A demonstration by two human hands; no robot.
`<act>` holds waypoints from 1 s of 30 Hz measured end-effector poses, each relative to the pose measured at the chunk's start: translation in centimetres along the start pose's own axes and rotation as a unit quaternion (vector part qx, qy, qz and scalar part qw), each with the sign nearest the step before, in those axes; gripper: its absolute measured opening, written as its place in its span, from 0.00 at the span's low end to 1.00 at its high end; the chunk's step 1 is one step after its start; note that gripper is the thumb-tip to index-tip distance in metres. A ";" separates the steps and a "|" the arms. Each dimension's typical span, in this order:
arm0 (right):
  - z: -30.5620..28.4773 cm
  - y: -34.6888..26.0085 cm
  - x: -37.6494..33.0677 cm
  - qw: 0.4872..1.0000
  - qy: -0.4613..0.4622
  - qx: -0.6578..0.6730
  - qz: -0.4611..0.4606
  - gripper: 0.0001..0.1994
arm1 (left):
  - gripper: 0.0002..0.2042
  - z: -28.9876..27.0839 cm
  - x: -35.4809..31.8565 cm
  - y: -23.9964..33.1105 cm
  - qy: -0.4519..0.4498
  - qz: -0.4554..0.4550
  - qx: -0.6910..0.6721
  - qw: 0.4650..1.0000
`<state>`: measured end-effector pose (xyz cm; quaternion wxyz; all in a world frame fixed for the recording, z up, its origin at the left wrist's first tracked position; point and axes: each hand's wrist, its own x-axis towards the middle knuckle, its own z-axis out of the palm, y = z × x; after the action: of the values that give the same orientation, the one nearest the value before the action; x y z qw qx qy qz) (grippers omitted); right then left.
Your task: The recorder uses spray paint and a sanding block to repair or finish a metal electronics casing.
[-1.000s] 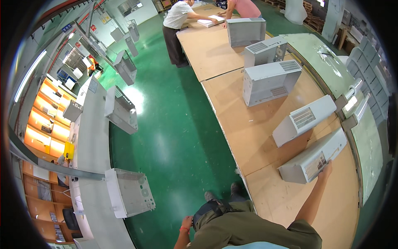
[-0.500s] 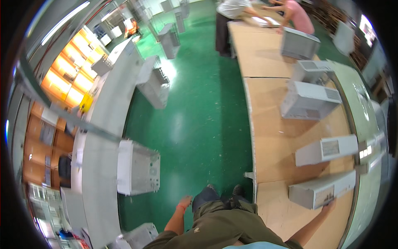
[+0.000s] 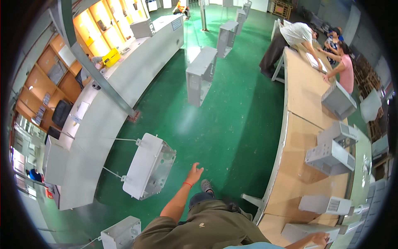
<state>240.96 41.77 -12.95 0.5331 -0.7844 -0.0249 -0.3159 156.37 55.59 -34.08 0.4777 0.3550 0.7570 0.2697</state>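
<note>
My left hand hangs over the green floor with nothing in it, its fingers loosely bent and apart; a red band circles the wrist. Left of it a grey metal case with round holes in its side hangs from thin rods. Low on the right, my right hand has its fingers bent over the vented end of a grey metal case on the wooden-topped table. The hand covers part of that end. Beyond it on the same table lies another grey case with a vent.
More grey cases stand along the table. Others hang in a row over the aisle, including one ahead and one at lower left. A metal post rises beside the long grey counter. Several people work at the table's far end.
The view has swung left, so the table sits farther right. My left hand has reached forward and up. My right hand stays at the same case, now lower in the picture.
</note>
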 end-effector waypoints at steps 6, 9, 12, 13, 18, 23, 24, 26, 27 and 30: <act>13.8 -15.0 -20.1 0.952 -0.245 0.178 -0.052 0.22 | 0.40 -4.8 5.1 8.8 0.154 0.114 -0.173 0.966; 18.8 -23.1 -32.3 0.855 -0.471 0.207 -0.070 0.20 | 0.44 -6.5 8.1 10.0 0.285 0.159 -0.199 0.924; 20.1 -31.2 -47.6 0.700 -0.675 0.203 -0.115 0.13 | 0.46 -7.8 9.2 9.1 0.371 0.177 -0.133 0.902; 20.8 -32.9 -52.3 0.635 -0.728 0.222 -0.134 0.12 | 0.46 -7.7 9.4 9.2 0.378 0.154 -0.135 0.903; 17.5 -43.7 -75.2 0.356 -0.845 0.146 -0.371 0.12 | 0.46 -8.7 8.6 7.0 0.488 0.064 -0.122 0.862; 10.8 -46.1 -96.3 0.046 -0.917 0.157 -0.364 0.21 | 0.44 -8.6 6.4 7.4 0.557 -0.042 -0.113 0.822; 9.5 -45.6 -100.4 0.016 -0.913 0.188 -0.361 0.23 | 0.44 -8.6 6.7 7.6 0.569 -0.054 -0.101 0.814; 7.6 -44.8 -107.4 -0.018 -0.909 0.167 -0.382 0.25 | 0.43 -9.0 6.9 7.8 0.596 -0.087 -0.152 0.784; 7.5 -44.4 -110.7 -0.001 -0.900 0.137 -0.413 0.27 | 0.42 -9.4 7.0 7.8 0.603 -0.100 -0.178 0.771; 6.9 -43.7 -117.3 0.048 -0.858 0.000 -0.512 0.31 | 0.41 -9.8 6.4 7.1 0.635 -0.166 -0.197 0.729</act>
<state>134.04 101.41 -40.01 -0.1576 -0.2960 -0.8598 0.3850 147.54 64.33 -28.25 -0.0175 -0.1324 0.8604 0.4918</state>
